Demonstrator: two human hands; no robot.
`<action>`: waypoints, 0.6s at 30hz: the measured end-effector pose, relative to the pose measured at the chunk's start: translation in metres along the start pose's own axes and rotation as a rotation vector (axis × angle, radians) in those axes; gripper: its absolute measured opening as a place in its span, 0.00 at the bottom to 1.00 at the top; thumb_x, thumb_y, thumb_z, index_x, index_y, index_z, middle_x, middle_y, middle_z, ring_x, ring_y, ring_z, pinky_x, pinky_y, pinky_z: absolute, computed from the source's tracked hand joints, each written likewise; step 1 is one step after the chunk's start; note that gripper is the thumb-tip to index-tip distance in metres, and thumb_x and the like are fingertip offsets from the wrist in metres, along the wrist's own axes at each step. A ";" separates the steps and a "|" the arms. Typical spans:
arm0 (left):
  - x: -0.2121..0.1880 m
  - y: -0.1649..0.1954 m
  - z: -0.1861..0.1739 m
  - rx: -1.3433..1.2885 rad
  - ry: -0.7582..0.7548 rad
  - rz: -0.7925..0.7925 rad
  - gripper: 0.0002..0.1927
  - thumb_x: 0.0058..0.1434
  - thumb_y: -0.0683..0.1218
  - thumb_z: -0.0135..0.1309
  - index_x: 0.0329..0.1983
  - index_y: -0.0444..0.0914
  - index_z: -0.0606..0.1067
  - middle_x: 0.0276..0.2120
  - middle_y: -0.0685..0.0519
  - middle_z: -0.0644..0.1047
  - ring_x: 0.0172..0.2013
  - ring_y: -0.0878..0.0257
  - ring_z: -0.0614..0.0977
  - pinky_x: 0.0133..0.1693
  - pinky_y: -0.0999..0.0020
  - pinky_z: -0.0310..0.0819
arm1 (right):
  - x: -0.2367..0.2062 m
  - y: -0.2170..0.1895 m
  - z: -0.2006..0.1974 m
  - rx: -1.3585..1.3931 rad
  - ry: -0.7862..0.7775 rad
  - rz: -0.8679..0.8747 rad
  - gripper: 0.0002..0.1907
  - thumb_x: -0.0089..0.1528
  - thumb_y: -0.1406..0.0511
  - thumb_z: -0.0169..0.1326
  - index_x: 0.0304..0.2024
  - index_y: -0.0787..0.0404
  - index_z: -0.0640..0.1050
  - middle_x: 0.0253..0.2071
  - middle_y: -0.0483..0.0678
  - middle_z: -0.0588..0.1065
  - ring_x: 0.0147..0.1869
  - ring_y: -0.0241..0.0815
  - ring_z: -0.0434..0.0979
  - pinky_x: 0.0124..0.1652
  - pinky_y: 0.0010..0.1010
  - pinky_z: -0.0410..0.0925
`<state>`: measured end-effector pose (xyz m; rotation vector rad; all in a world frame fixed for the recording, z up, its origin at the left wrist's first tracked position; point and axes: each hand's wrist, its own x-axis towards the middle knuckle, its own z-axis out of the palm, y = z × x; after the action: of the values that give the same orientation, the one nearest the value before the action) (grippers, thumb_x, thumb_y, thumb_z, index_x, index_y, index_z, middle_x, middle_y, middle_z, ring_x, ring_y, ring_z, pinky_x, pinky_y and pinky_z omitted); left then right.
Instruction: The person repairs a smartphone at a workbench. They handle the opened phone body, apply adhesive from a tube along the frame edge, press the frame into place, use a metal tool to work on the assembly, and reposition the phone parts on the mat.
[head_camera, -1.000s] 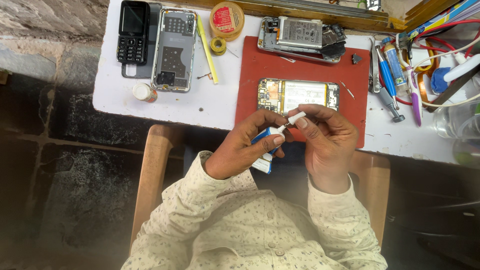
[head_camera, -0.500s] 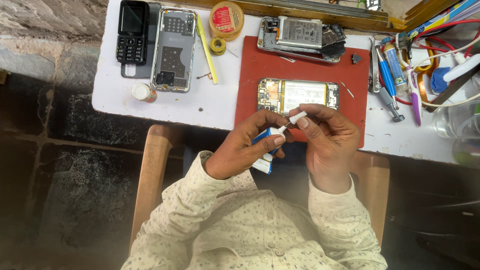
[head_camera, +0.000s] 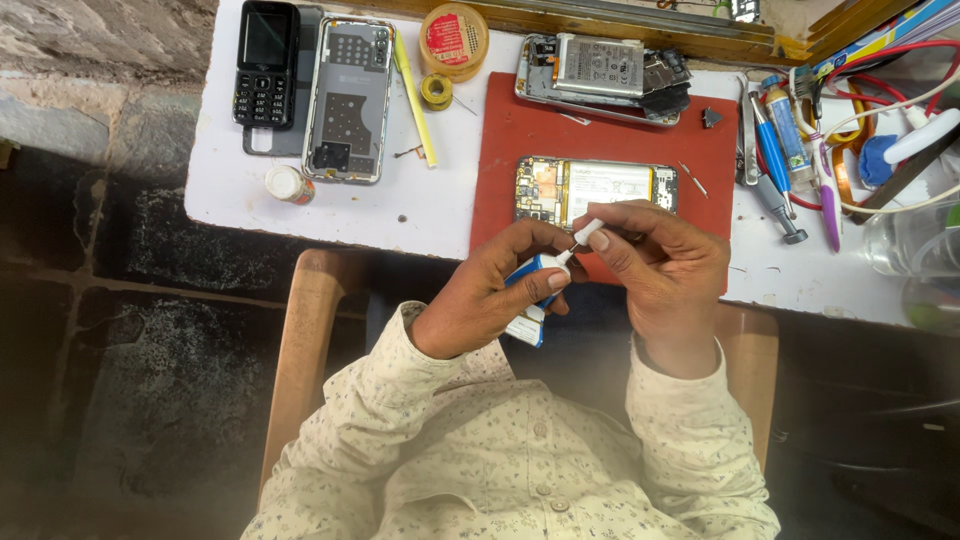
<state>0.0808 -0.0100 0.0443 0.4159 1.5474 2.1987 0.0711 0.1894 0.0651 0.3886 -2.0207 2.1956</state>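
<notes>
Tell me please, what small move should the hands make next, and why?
Probably draw the white cap fully clear of the glue tube. The left hand grips the blue and white tube, and the right hand pinches the cap just off its thin nozzle. The opened phone lies on the red mat right beyond them.

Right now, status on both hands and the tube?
Left hand grips blue-and-white tube. Right hand pinches white cap at nozzle. Opened phone just beyond, untouched.
</notes>
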 end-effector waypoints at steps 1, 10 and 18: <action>0.000 0.000 0.000 0.013 0.001 0.007 0.18 0.71 0.48 0.52 0.59 0.34 0.68 0.47 0.53 0.75 0.40 0.68 0.82 0.40 0.73 0.79 | 0.001 -0.001 0.000 -0.018 -0.006 0.001 0.10 0.65 0.75 0.62 0.49 0.69 0.81 0.45 0.54 0.81 0.48 0.40 0.83 0.50 0.29 0.78; 0.002 -0.004 0.000 -0.041 0.027 -0.007 0.18 0.72 0.45 0.53 0.57 0.36 0.62 0.45 0.49 0.76 0.40 0.67 0.82 0.40 0.73 0.80 | 0.000 -0.009 0.004 -0.089 -0.078 0.142 0.08 0.64 0.71 0.61 0.45 0.68 0.82 0.42 0.51 0.81 0.43 0.38 0.84 0.42 0.27 0.79; -0.002 0.017 0.002 0.351 0.025 -0.085 0.30 0.66 0.47 0.58 0.66 0.37 0.59 0.32 0.53 0.80 0.29 0.71 0.76 0.31 0.75 0.73 | 0.013 -0.020 -0.002 -0.644 -0.329 -0.042 0.12 0.66 0.63 0.59 0.35 0.67 0.80 0.28 0.48 0.75 0.28 0.38 0.72 0.30 0.30 0.64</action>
<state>0.0812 -0.0145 0.0610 0.4189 1.9338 1.8765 0.0635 0.1927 0.0875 0.7198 -2.6980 1.3978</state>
